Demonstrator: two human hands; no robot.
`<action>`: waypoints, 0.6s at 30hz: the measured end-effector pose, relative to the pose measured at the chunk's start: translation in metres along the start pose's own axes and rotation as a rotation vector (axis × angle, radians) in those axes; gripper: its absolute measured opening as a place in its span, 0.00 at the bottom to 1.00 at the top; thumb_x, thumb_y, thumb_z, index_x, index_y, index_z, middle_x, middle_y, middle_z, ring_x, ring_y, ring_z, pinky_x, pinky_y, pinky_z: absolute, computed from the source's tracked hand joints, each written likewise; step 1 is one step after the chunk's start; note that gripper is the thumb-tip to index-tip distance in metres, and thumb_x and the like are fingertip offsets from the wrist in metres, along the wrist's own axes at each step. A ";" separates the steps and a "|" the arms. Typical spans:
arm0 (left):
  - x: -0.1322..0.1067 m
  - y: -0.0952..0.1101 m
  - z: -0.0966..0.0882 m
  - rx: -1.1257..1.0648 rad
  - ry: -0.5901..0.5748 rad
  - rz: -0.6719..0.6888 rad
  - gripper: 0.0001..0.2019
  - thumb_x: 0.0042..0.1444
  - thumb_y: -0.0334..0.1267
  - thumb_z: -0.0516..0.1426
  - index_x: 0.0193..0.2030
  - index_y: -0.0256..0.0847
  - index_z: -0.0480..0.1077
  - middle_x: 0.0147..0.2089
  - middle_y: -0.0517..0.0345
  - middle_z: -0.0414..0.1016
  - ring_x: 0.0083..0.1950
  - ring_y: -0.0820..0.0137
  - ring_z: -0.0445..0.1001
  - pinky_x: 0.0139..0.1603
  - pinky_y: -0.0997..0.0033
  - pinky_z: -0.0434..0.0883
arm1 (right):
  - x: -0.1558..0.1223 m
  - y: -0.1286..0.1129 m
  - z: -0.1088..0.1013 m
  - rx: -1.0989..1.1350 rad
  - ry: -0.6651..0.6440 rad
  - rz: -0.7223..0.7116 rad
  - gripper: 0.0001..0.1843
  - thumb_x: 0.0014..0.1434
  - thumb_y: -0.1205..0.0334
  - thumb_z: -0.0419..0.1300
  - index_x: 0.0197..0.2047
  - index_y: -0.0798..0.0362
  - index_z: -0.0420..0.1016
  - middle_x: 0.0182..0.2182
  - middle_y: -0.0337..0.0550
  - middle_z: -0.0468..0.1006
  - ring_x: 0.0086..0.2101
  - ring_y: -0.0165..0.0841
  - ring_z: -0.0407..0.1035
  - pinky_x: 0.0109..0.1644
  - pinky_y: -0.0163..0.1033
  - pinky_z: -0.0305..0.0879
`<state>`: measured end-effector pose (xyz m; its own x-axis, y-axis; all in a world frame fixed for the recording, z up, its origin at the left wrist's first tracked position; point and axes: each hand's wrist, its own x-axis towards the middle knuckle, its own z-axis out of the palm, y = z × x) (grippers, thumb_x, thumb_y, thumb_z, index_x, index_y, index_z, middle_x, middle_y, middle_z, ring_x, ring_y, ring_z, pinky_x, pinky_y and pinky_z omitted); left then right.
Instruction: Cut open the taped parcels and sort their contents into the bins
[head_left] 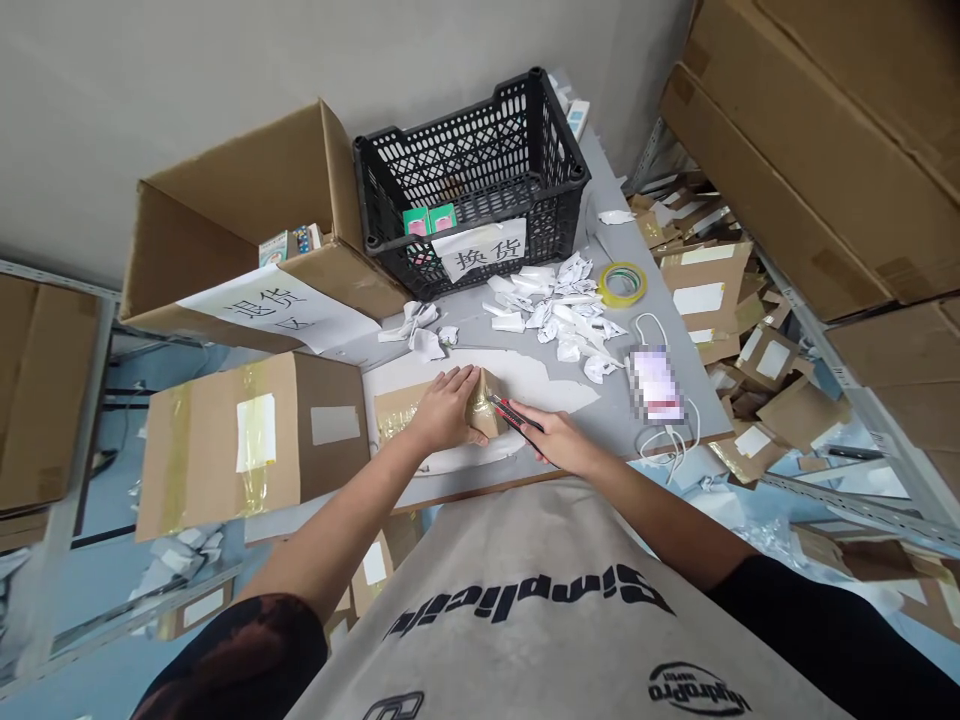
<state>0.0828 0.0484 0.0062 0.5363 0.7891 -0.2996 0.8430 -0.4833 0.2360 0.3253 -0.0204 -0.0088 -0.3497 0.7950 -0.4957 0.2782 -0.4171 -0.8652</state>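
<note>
My left hand [446, 410] grips a small cardboard parcel wrapped in clear tape [484, 405], its fingers over the top. My right hand [559, 442] holds a red and black utility knife [514, 413], whose blade tip is at the parcel's right side. A flat piece of taped cardboard [394, 412] lies under my left wrist, on a white sheet [540, 395] covering the grey table [645, 440]. Part of the parcel is hidden by my left hand.
Behind my hands stand a black plastic crate [469, 170] and an open cardboard box [225, 230], both with handwritten signs. Crumpled white paper [559, 315], a tape roll [622, 285] and a blurred phone [656, 385] with white cable lie nearby. A taped carton [251, 440] stands left; cardboard scraps fill the right shelf.
</note>
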 end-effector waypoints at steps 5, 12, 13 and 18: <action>0.000 0.000 0.001 -0.006 -0.006 -0.009 0.67 0.31 0.64 0.69 0.74 0.37 0.43 0.74 0.41 0.49 0.73 0.45 0.49 0.73 0.47 0.47 | -0.003 -0.005 0.002 0.039 -0.002 0.043 0.27 0.66 0.57 0.53 0.68 0.38 0.61 0.21 0.32 0.70 0.17 0.25 0.64 0.21 0.31 0.65; 0.002 0.001 -0.003 -0.009 -0.023 -0.008 0.66 0.32 0.61 0.69 0.73 0.34 0.44 0.73 0.39 0.51 0.72 0.45 0.51 0.72 0.48 0.48 | -0.016 -0.004 0.003 0.042 -0.059 0.096 0.27 0.65 0.56 0.53 0.67 0.37 0.63 0.24 0.33 0.72 0.16 0.23 0.63 0.19 0.30 0.63; 0.002 0.002 -0.004 -0.008 -0.022 -0.009 0.65 0.32 0.60 0.69 0.73 0.34 0.44 0.73 0.39 0.51 0.72 0.45 0.52 0.72 0.48 0.48 | -0.020 -0.001 0.001 0.047 -0.055 0.094 0.26 0.65 0.55 0.53 0.67 0.37 0.63 0.25 0.33 0.73 0.16 0.23 0.63 0.20 0.30 0.63; 0.001 0.003 -0.007 -0.007 -0.015 -0.002 0.65 0.31 0.60 0.69 0.73 0.34 0.46 0.72 0.37 0.53 0.71 0.44 0.55 0.72 0.50 0.50 | -0.014 0.016 -0.003 0.169 0.101 -0.016 0.29 0.63 0.51 0.54 0.68 0.39 0.61 0.29 0.34 0.74 0.19 0.24 0.65 0.23 0.32 0.67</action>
<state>0.0859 0.0504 0.0127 0.5350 0.7843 -0.3140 0.8439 -0.4789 0.2417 0.3373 -0.0373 -0.0153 -0.2594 0.8386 -0.4790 0.1162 -0.4653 -0.8775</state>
